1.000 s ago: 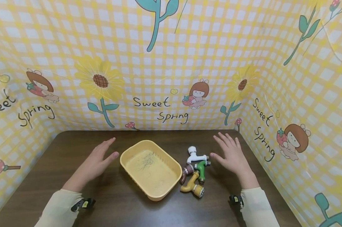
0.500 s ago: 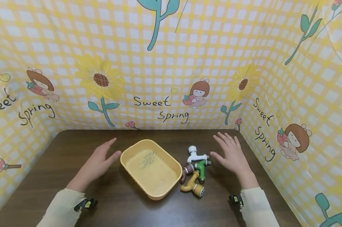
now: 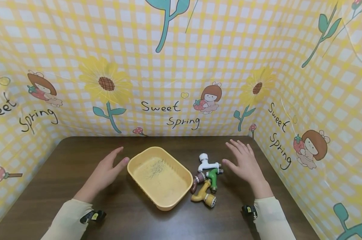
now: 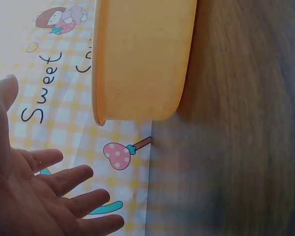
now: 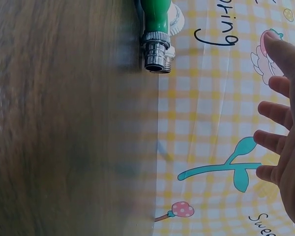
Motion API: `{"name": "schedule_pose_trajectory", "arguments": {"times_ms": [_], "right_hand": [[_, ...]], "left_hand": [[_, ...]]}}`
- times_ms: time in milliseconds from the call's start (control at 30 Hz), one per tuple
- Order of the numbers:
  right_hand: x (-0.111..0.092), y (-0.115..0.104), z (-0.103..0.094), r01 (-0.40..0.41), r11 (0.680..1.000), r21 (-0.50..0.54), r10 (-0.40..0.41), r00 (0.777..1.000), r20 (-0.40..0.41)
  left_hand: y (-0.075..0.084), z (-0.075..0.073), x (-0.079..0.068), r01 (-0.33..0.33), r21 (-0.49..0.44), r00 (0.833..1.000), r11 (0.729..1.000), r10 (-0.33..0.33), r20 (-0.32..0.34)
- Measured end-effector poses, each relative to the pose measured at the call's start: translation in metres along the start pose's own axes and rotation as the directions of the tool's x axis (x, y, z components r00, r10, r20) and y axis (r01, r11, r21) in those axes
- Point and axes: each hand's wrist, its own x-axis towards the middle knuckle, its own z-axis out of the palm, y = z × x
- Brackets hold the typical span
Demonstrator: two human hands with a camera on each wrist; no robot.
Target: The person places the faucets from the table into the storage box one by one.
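Here at the left of the frame, the left hand (image 3: 104, 173) hangs over the dark table (image 3: 120, 220), thumb and fingers spread apart, nothing in its grasp; the wrist view shows a gap between thumb and tub.

Moving right, just below centre sits the yellow tub (image 3: 165, 188), set aslant, open side up, grey specks on its floor. It looks like thin, light plastic, the walls likely to give a little; the rim would be the place to take it, one hand on each side.

On to the right of it, lower right of centre, the taps lie bunched. First the brown tap (image 3: 200, 177), close by the tub's corner; whether they touch, I can't tell. Below it, the yellow tap (image 3: 202, 194), ribbed knob pointing lower right: that ribbing should give good grip. Above, the white tap (image 3: 206, 165), glossy, perhaps slippery, best pinched round its middle. Then the green tap (image 3: 212, 176), its threaded metal end catching light in the right wrist view. All look stiff, small and fairly sturdy, heavier at any metal ends.

And at the right, the right hand (image 3: 245, 165), fingers fanned apart, holding nothing, thumb tip just beside the white and green ends.
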Motion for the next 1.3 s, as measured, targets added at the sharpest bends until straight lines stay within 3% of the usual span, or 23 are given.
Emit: {"name": "schedule_pose_trajectory", "arguments": {"times_ms": [633,1300], "right_hand": [[0.001,-0.004,0.002,-0.024,0.999,0.040,0.025,1.000,-0.004],[0.001,-0.007,0.003,-0.044,0.996,0.079,0.044,0.999,0.005]], "left_hand": [[0.002,0.013,0.001,0.102,-0.088,0.995,0.991,-0.101,0.018],[-0.001,0.019,0.002,0.099,-0.208,0.995,0.973,-0.099,0.010]]}}
